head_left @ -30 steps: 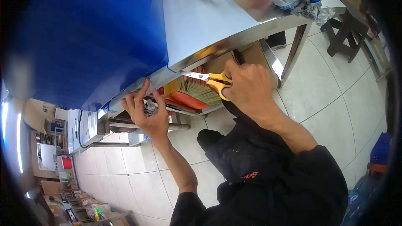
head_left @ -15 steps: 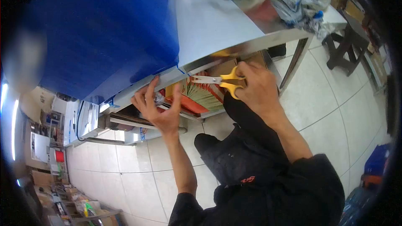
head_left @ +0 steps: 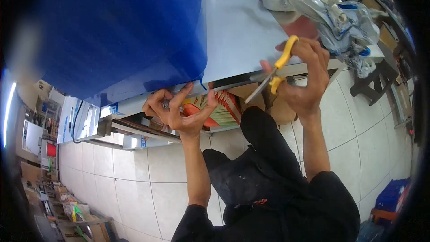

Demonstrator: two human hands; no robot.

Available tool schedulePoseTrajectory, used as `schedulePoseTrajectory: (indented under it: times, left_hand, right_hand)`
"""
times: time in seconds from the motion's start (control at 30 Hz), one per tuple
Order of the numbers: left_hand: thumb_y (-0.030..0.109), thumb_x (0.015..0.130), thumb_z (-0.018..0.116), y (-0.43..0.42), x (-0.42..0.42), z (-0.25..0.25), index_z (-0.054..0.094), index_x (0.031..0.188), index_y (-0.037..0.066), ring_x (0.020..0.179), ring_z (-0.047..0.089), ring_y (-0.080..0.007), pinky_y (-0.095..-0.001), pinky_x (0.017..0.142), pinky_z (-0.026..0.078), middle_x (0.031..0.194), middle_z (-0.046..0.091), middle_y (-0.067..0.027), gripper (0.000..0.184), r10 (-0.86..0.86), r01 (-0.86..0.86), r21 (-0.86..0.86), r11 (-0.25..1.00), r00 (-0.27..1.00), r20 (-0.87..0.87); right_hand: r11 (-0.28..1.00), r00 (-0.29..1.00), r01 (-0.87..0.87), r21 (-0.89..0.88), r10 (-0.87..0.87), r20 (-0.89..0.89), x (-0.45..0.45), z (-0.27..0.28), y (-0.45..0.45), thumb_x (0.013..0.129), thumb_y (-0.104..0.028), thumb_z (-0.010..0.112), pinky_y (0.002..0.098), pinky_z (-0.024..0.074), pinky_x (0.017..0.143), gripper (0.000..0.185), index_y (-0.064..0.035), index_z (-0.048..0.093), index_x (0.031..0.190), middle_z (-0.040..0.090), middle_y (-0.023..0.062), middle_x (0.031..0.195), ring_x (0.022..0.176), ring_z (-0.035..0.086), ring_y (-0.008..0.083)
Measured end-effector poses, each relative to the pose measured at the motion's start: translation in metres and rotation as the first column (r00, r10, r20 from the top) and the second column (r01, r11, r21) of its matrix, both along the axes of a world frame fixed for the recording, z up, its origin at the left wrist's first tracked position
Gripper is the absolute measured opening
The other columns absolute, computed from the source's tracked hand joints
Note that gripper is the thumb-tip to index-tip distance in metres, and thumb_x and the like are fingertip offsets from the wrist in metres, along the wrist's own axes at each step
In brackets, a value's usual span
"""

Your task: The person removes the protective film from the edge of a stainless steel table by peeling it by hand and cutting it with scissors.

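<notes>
A large glossy blue sheet (head_left: 148, 31) covers the left part of the white tabletop and reaches its front edge. At that edge is my left hand (head_left: 181, 112), its fingers and thumb spread, with fingertips touching the rim by the sheet's lower border. A small clear item shows behind these fingers, too hidden to name. My right hand (head_left: 309, 80) grips yellow-handled scissors (head_left: 280, 67) in front of the table, to the right of the sheet. The metal blades point down and left, away from the sheet. A small blue strip (head_left: 204, 84) marks the table edge near the sheet's corner.
Crumpled grey plastic wrapping (head_left: 331, 22) lies on the table's right side. Under the tabletop is a shelf with red and green printed packets (head_left: 224, 110). A dark stool (head_left: 376, 80) stands at the right. My knees are close to the shelf, above a tiled floor (head_left: 130, 166).
My right hand has pulled the scissors right, away from the sheet's corner, and turned them so the blades point down-left. My left hand stays at the table edge. The view has shifted slightly.
</notes>
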State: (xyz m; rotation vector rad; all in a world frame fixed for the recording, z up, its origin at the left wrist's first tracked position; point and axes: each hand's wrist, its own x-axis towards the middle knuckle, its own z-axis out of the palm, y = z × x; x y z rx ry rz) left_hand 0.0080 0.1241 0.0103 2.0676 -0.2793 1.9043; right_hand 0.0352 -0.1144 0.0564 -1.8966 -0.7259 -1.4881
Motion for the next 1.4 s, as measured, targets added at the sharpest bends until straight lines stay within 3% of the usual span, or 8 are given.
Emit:
schedulePoseTrajectory:
  times: [0.23,0.3,0.5,0.63,0.9,1.0,1.17,1.4]
  left_hand:
    - [0.033,0.049,0.083,0.010,0.005,-0.011,0.062,0.097,0.030,0.091,0.036,-0.0219,-0.0406,0.077,0.025,0.092,0.036,-0.0033,0.053,0.048,-0.047,0.081,0.996,0.999,-0.004]
    - [0.032,0.050,0.082,0.009,0.005,-0.013,0.062,0.097,0.030,0.091,0.036,-0.0222,-0.0406,0.077,0.026,0.094,0.036,-0.0040,0.051,0.054,-0.054,0.090,0.994,0.999,-0.006]
    - [0.023,0.052,0.076,-0.001,0.008,-0.017,0.060,0.093,0.026,0.095,0.037,-0.0230,-0.0405,0.075,0.032,0.097,0.034,-0.0067,0.044,0.033,-0.033,0.005,0.999,0.999,0.012]
    - [0.016,0.053,0.075,-0.017,0.016,-0.021,0.057,0.087,0.023,0.097,0.039,-0.0225,-0.0393,0.075,0.037,0.097,0.035,-0.0061,0.039,-0.070,0.111,-0.193,0.975,0.976,0.207]
    - [0.003,0.052,0.088,-0.043,-0.003,-0.041,0.069,0.082,0.010,0.088,0.050,-0.0251,-0.0379,0.075,0.040,0.079,0.060,-0.0010,0.037,-0.095,0.091,-0.388,0.917,0.995,0.009]
    - [0.005,0.054,0.088,-0.054,-0.001,-0.038,0.068,0.077,0.010,0.087,0.049,-0.0247,-0.0385,0.076,0.039,0.075,0.060,-0.0009,0.031,-0.090,0.072,-0.414,0.908,0.996,-0.023]
    - [0.005,0.065,0.082,-0.061,0.004,-0.042,0.067,0.077,0.007,0.082,0.049,-0.0252,-0.0369,0.076,0.039,0.073,0.060,-0.0014,0.019,-0.060,0.058,-0.474,0.879,0.998,0.011]
    - [-0.003,0.075,0.071,-0.067,0.005,-0.043,0.062,0.084,0.000,0.079,0.050,-0.0229,-0.0356,0.078,0.041,0.078,0.059,-0.0057,0.014,-0.143,0.151,-0.524,0.838,0.988,0.057]
  right_hand:
    - [0.998,0.986,-0.063,-0.017,0.059,-0.159,0.016,-0.002,0.010,0.058,-0.010,0.084,0.0282,0.0481,0.068,0.048,-0.0020,0.060,0.099,0.068,0.0094,0.091,0.076,0.063,0.0179]
    - [0.996,0.995,-0.089,0.027,0.088,0.043,0.027,-0.011,0.013,0.059,-0.010,0.083,0.0239,0.0474,0.059,0.042,-0.0027,0.060,0.094,0.069,0.0077,0.084,0.067,0.061,0.0135]
    - [0.998,0.992,-0.041,-0.047,0.046,0.115,0.026,-0.008,0.014,0.057,-0.018,0.084,0.0211,0.0420,0.055,0.042,-0.0053,0.059,0.089,0.068,0.0026,0.076,0.061,0.058,0.0110]
    - [0.998,0.984,-0.028,-0.063,0.038,0.176,0.032,-0.012,0.015,0.059,-0.019,0.082,0.0206,0.0393,0.055,0.041,-0.0050,0.059,0.090,0.068,0.0022,0.077,0.058,0.058,0.0117]
    - [0.995,0.967,-0.075,-0.069,0.090,0.238,0.036,-0.014,0.018,0.064,-0.017,0.081,0.0205,0.0380,0.058,0.045,-0.0005,0.055,0.096,0.069,0.0071,0.077,0.062,0.063,0.0135]
    - [0.995,0.973,-0.087,-0.039,0.093,0.209,0.037,-0.019,0.017,0.061,-0.034,0.084,0.0197,0.0390,0.060,0.048,-0.0055,0.060,0.091,0.070,0.0033,0.078,0.063,0.065,0.0133]
    - [0.999,0.976,-0.036,-0.024,0.040,0.214,0.033,-0.015,0.026,0.068,-0.028,0.079,0.0196,0.0414,0.063,0.042,-0.0033,0.057,0.093,0.070,0.0063,0.076,0.065,0.067,0.0156]
    - [0.945,0.937,-0.326,0.033,0.319,0.143,0.045,-0.033,0.017,0.069,-0.027,0.080,0.0262,0.0499,0.070,0.045,0.0039,0.055,0.089,0.068,0.0143,0.077,0.069,0.068,0.0207]
